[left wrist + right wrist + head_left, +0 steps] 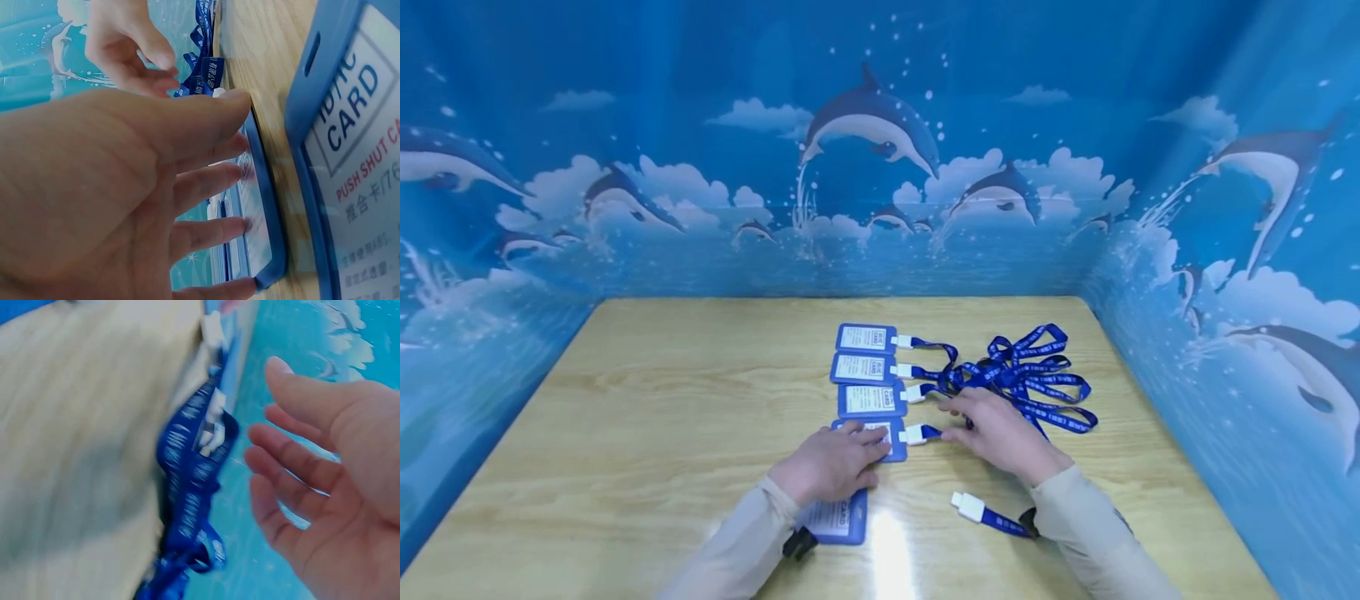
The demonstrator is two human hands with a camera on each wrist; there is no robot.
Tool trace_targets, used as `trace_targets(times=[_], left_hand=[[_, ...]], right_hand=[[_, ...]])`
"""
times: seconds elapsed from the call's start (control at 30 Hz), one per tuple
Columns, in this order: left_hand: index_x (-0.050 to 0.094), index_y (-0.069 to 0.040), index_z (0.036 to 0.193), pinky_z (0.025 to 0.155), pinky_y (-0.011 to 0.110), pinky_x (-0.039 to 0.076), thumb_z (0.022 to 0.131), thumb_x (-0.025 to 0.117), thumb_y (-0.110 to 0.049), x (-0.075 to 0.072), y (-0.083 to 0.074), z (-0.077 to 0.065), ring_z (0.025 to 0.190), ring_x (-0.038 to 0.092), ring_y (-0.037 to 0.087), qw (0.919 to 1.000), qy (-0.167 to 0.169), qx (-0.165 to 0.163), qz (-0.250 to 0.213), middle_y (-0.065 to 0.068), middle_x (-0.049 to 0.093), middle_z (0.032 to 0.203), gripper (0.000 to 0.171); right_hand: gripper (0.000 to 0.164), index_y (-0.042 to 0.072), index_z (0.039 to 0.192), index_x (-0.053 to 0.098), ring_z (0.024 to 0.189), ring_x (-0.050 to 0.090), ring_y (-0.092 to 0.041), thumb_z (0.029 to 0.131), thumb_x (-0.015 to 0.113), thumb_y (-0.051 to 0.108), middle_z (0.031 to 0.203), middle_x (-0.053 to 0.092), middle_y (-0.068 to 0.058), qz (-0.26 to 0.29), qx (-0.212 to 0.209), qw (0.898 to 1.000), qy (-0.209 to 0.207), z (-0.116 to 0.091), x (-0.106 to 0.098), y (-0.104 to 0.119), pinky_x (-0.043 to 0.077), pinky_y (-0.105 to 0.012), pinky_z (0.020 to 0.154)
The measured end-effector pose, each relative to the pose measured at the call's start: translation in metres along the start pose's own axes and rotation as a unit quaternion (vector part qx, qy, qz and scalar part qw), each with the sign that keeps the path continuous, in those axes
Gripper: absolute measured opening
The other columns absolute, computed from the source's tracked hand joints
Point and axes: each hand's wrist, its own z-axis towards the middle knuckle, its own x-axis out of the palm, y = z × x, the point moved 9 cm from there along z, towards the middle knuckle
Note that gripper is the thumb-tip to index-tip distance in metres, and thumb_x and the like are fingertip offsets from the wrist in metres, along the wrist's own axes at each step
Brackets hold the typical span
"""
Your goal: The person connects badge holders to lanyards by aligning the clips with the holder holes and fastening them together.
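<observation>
My left hand (833, 463) lies with extended fingers on the nearest blue card holder (896, 452) of a column; in the left wrist view its fingertips touch that holder's (255, 212) face. Three more holders, with the farthest card holder (867, 337) at the back, stand above it in the column. White clips join them to blue lanyards (1026, 383) piled on the right. My right hand (1003, 433) is over the near lanyards, fingers loosely bent; the right wrist view shows nothing in its grasp. Partly under my left wrist is a separate card holder (855, 533).
A separate white buckle (972, 507) on a blue strap (1006, 524) lies near my right wrist, which hides the strap's far end. The wooden table (662, 417) is bordered behind and at the sides by a dolphin-print curtain (715, 250).
</observation>
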Motion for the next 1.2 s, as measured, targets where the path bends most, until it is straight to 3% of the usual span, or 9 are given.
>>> trace_targets(times=[0.17,0.43,0.6,0.8,1.0,1.2], left_hand=[[0.046,-0.028,0.152,0.118,0.060,0.035,0.101,0.055,-0.045,0.001,0.000,-0.002,0.152,0.031,0.026,1.0000,-0.001,0.000,-0.009,-0.007,0.034,0.164,0.054],[0.041,-0.021,0.155,0.114,0.061,0.040,0.104,0.052,-0.041,-0.016,0.002,-0.013,0.147,0.038,0.032,0.9972,-0.075,0.005,0.002,0.003,0.037,0.163,0.056],[0.045,-0.021,0.153,0.111,0.059,0.044,0.105,0.052,-0.040,-0.015,0.000,-0.028,0.144,0.042,0.032,0.9962,-0.086,0.010,0.010,0.004,0.042,0.160,0.052],[0.051,-0.018,0.149,0.109,0.056,0.046,0.104,0.054,-0.039,-0.015,-0.004,-0.044,0.140,0.047,0.031,0.9942,-0.104,0.028,0.003,0.006,0.046,0.157,0.050],[0.052,-0.019,0.148,0.109,0.055,0.047,0.104,0.053,-0.041,-0.014,-0.007,-0.051,0.139,0.049,0.031,0.9951,-0.094,0.031,0.006,0.007,0.048,0.155,0.049],[0.055,-0.019,0.145,0.109,0.054,0.047,0.101,0.058,-0.043,-0.014,-0.008,-0.057,0.137,0.051,0.030,0.9960,-0.086,0.023,0.010,0.007,0.052,0.151,0.051]], right_hand=[[0.033,0.011,0.117,0.074,0.101,0.067,-0.020,0.088,0.079,0.027,0.110,0.072,-0.003,-0.006,-0.005,1.000,0.023,-0.016,-0.006,0.002,0.059,-0.040,0.087],[0.031,0.011,0.114,0.072,0.090,0.067,-0.015,0.088,0.078,0.026,0.102,0.073,-0.001,0.003,0.000,1.000,0.029,-0.038,-0.001,0.002,0.058,-0.029,0.076],[0.038,0.010,0.114,0.072,0.090,0.067,-0.013,0.085,0.080,0.034,0.102,0.072,0.001,0.000,0.009,0.999,0.049,-0.053,0.014,0.000,0.059,-0.032,0.078],[0.039,0.013,0.106,0.072,0.078,0.056,-0.001,0.082,0.081,0.043,0.089,0.062,0.013,0.017,0.003,0.997,0.070,-0.063,0.033,-0.001,0.053,-0.023,0.069],[0.044,0.015,0.103,0.072,0.076,0.053,0.000,0.076,0.083,0.048,0.087,0.061,0.014,0.042,0.024,0.995,0.089,-0.065,0.038,-0.002,0.051,-0.020,0.066],[0.027,0.017,0.098,0.073,0.074,0.053,0.001,0.078,0.085,0.032,0.085,0.060,0.015,0.045,0.025,0.994,0.099,-0.067,0.037,0.000,0.049,-0.018,0.064]])
